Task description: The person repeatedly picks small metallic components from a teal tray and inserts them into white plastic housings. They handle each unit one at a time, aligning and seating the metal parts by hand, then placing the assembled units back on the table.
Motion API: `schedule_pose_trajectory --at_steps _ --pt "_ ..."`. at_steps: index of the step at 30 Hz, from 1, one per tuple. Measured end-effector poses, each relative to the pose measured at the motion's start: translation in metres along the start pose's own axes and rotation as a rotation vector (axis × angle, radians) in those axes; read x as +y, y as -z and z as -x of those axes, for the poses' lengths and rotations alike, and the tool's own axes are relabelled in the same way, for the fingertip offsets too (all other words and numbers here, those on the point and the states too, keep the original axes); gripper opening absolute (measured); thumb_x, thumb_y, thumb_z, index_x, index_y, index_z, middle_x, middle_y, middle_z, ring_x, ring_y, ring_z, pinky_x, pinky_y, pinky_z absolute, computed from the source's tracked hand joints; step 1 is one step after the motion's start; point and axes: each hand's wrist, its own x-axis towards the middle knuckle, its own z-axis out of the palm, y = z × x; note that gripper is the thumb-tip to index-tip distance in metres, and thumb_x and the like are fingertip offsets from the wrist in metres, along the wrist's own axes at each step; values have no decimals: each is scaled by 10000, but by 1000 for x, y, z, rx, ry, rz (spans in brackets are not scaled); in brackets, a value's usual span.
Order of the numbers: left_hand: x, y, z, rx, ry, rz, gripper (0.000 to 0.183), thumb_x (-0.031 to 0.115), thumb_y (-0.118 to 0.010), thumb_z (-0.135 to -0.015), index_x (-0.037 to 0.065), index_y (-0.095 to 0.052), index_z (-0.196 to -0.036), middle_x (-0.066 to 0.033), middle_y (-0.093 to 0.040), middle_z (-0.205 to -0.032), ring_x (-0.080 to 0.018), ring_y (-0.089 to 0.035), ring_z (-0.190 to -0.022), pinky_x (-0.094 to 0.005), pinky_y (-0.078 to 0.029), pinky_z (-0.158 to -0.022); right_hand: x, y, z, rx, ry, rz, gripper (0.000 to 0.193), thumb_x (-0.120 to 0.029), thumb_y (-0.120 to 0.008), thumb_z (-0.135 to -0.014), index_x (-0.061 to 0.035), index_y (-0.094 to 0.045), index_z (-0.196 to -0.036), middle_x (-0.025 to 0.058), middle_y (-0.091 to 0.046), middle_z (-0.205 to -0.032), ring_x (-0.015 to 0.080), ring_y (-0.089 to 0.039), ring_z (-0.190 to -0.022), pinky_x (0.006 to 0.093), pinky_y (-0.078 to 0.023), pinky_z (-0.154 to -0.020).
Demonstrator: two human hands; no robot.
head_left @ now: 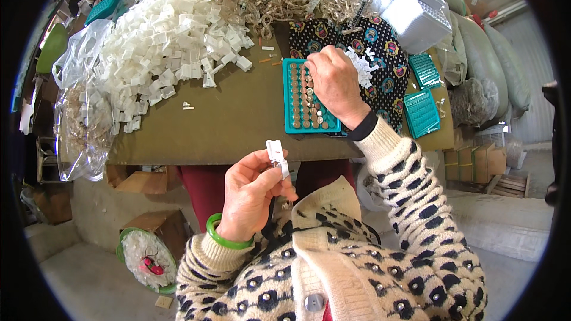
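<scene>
My left hand (250, 196), with a green bangle at its wrist, pinches a small white plastic case (275, 152) in front of the table's near edge. A flap on the case hangs unfolded beside my thumb. Over the far end of a teal tray (287, 102) is my right hand (338, 80), fingers pressed together and pointing down into it. Whatever they pinch is hidden. Rows of small round copper-coloured discs (306, 116) fill the tray's holes, and a few look silvery. Right beside this hand lies a small heap of white plastic bits (361, 66) on dark patterned cloth (389, 86).
A large pile of translucent white plastic cases (172, 41) covers the table's (232, 125) left side. Behind it lie tangled gold-coloured pieces (262, 6). Teal trays (422, 113) and stacked white trays (416, 18) stand to the right. A clear bag (86, 125) hangs at the left edge.
</scene>
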Motion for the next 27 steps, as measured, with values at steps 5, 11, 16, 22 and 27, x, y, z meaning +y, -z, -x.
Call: schedule_pose_trajectory --at_steps 5,11,16,22,27 --pt "7 -3 -2 39 -11 4 159 -59 -551 -846 -12 -606 -987 -73 -604 -925 -134 -541 -658 -252 -466 -441 2 10 9 -94 2 -108 99 -61 -673 -804 -49 -575 -801 86 -555 -807 283 -566 -791 409 -470 -705" --pt "12 -2 -10 -41 -67 30 139 -73 -499 -762 28 -563 -832 -70 -584 -882 -125 -470 -613 -245 -371 -423 3 24 3 -142 -144 -325 112 -43 -667 -818 -21 -558 -825 98 -575 -784 287 -598 -735 401 -488 -645" --pt "9 -3 -11 28 -120 -7 160 -64 -500 -763 14 -593 -866 -72 -587 -843 -140 -490 -609 -278 -433 -493 0 38 7 -151 -97 -360 93 -3 -636 -839 -7 -617 -930 123 -589 -811 298 -607 -710 377 -489 -634" --pt "11 -5 -14 -40 -135 13 289 -59 -606 -877 -40 -615 -1164 -117 -670 -984 -179 -675 -814 -392 -615 -776 -4 33 20 -252 8 -209 140 10 -590 -807 -5 -630 -941 132 -569 -866 332 -613 -788 411 -511 -688" --pt "11 -6 -12 -26 -156 12 277 -87 -609 -868 -66 -609 -1143 -131 -678 -969 -213 -702 -865 -358 -621 -754 1 35 20 -255 15 -210 77 -10 -640 -838 -13 -571 -873 123 -572 -847 315 -603 -745 390 -489 -644"
